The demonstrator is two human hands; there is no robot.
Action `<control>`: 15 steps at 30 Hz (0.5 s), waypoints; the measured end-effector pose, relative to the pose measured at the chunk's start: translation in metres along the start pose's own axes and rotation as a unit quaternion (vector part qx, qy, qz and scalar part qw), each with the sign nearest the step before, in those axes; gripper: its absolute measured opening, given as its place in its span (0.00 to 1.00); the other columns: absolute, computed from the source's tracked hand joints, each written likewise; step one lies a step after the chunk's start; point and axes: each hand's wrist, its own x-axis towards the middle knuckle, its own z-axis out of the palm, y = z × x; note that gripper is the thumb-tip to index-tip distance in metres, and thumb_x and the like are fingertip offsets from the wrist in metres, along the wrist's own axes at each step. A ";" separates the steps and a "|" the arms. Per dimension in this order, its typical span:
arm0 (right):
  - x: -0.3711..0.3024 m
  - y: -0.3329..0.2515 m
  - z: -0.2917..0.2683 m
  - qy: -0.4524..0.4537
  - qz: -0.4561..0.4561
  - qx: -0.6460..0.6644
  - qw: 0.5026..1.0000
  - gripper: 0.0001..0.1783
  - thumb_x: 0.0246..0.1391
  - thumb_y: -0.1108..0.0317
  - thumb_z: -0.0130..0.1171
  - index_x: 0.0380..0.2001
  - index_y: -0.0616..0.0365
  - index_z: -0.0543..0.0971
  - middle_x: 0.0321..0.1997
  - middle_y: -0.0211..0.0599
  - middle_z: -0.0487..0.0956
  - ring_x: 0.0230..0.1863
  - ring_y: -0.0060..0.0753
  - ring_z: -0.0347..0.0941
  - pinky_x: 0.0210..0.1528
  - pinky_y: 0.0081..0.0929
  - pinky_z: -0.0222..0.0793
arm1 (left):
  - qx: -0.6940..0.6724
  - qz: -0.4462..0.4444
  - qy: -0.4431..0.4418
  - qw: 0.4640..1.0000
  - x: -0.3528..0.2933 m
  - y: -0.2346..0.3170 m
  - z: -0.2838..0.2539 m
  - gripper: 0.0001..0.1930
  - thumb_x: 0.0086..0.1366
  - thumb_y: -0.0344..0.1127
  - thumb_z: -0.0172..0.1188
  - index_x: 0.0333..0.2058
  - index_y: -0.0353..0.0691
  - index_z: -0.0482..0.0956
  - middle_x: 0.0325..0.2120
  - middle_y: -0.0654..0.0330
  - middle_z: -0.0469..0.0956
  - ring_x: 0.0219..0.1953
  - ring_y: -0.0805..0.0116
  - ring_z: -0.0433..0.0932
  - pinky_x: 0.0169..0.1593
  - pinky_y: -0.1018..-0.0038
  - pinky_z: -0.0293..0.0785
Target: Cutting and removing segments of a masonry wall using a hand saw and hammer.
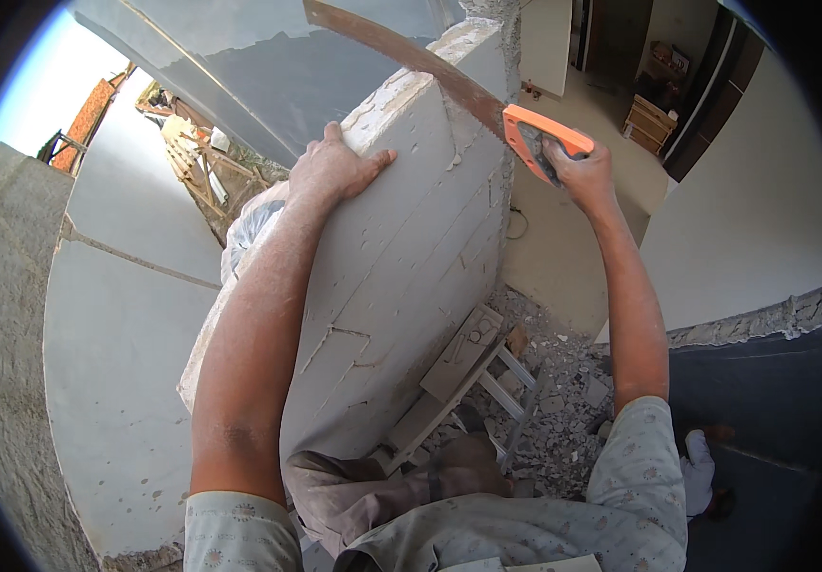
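Observation:
My right hand [578, 172] is wrapped round the orange and dark handle of a hand saw [387, 40]. Its long brownish blade slants up to the left and lies across the broken top edge of a pale grey wall [411, 229]. A cut line runs down the wall face just below the blade. My left hand [334, 167] rests on the top edge of the same wall, left of the saw. Its thumb is stretched out over the near face and the fingers lie over the top, partly hidden.
Below me a metal ladder [501, 396] stands beside the wall, with a grey block [463, 357] by its top. Broken rubble [563, 400] covers the floor there. A wooden crate [649, 124] stands in the room at the upper right. Another person's foot or glove-like white shape [697, 462] shows lower right.

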 end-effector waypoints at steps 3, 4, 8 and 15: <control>-0.059 0.029 -0.067 0.014 0.106 -0.052 0.993 0.11 0.55 0.65 0.65 0.34 0.64 0.82 0.23 0.26 0.77 0.23 0.15 0.69 0.26 0.20 0.66 | 0.038 0.005 -0.025 0.999 0.021 -0.011 0.007 0.55 0.52 0.72 0.61 0.63 0.28 0.60 0.50 0.38 0.76 0.53 0.49 0.79 0.56 0.61 0.75; -0.075 0.029 -0.097 -0.016 0.074 -0.035 0.997 0.10 0.55 0.66 0.65 0.34 0.63 0.82 0.22 0.26 0.77 0.22 0.15 0.68 0.24 0.20 0.65 | 0.024 0.018 -0.006 1.000 0.027 -0.012 0.008 0.55 0.52 0.72 0.61 0.63 0.28 0.60 0.50 0.38 0.76 0.53 0.49 0.79 0.56 0.61 0.75; -0.083 0.001 -0.148 -0.080 0.104 0.102 0.986 0.07 0.56 0.68 0.64 0.33 0.61 0.82 0.22 0.25 0.75 0.21 0.14 0.67 0.24 0.18 0.63 | 0.014 0.005 -0.020 1.000 0.038 -0.004 0.009 0.52 0.53 0.69 0.62 0.61 0.26 0.63 0.46 0.40 0.79 0.49 0.50 0.81 0.53 0.61 0.77; 0.029 -0.037 -0.028 -0.086 -0.027 -0.097 0.991 0.23 0.58 0.59 0.65 0.50 0.64 0.74 0.34 0.35 0.80 0.34 0.23 0.72 0.41 0.22 0.68 | 0.041 -0.001 0.013 0.999 0.033 0.006 0.006 0.49 0.53 0.67 0.62 0.60 0.29 0.65 0.45 0.42 0.81 0.47 0.52 0.82 0.53 0.60 0.77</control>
